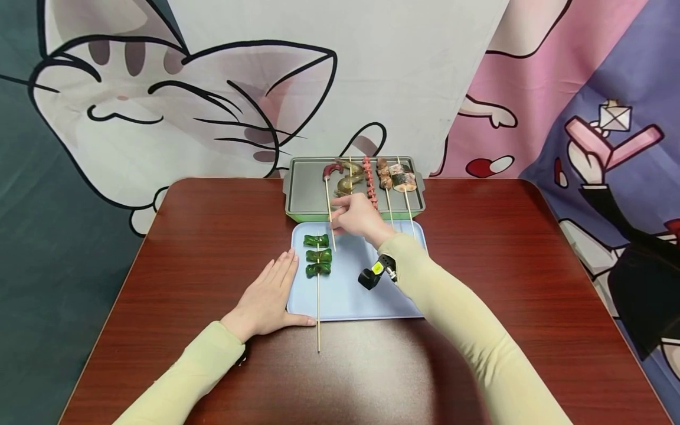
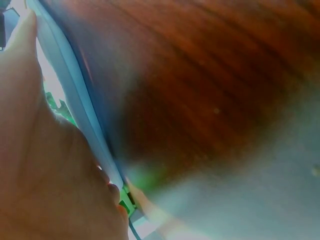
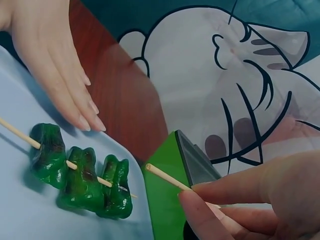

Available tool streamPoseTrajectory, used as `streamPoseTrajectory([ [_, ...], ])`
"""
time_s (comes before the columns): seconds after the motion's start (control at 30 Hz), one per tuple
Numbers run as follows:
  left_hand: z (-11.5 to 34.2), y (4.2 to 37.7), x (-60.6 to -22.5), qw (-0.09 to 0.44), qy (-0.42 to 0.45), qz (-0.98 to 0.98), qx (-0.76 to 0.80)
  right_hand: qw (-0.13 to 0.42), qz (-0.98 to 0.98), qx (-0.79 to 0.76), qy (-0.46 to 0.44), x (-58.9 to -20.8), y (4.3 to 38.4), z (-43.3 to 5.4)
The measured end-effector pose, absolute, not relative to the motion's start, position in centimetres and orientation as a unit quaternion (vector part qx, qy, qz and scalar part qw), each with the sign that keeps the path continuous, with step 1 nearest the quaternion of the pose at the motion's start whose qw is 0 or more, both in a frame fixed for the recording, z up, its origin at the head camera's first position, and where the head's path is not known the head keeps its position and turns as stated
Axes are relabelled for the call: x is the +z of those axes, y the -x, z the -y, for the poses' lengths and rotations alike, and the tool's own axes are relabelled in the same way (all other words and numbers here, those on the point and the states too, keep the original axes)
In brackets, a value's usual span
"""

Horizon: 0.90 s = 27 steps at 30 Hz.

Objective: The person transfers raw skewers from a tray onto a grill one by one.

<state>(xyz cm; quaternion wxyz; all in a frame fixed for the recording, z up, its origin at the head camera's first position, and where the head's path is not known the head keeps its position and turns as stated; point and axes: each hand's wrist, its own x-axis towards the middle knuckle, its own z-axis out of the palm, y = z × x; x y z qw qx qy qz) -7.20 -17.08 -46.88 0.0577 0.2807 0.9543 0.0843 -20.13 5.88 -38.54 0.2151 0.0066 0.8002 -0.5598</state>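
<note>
My right hand (image 1: 357,218) pinches the wooden stick of a skewer with a dark red, curled piece (image 1: 332,169) at its tip. That tip lies over the grey grill tray (image 1: 305,189), and the stick's lower end (image 3: 167,176) pokes out between thumb and finger in the right wrist view. My left hand (image 1: 268,298) rests with straight fingers along the left edge of the light blue tray (image 1: 366,301), its thumb at the near corner. On the blue tray lies a skewer of green pepper pieces (image 1: 319,256), its stick reaching past the near rim.
Several other skewers lie on the grill tray: brownish-green pieces (image 1: 345,185), a thin red one (image 1: 369,183), browned meat chunks (image 1: 383,172) and a pale, dark-skinned piece (image 1: 404,178). The grill tray stands directly behind the blue tray on the wooden table (image 1: 212,224).
</note>
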Motion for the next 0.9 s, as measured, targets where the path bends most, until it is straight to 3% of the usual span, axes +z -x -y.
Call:
streamPoseTrajectory([
  [0.43,17.1,7.1,-46.8,0.055,-0.280,-0.955,0.086,0.182,-0.852,-0.491,0.019,-37.8,19.3,-6.2],
  [0.9,17.1,7.1,-46.9,0.052,-0.281,-0.954,0.091,0.132,-0.814,-0.562,0.064,-34.0,16.6,-8.4],
])
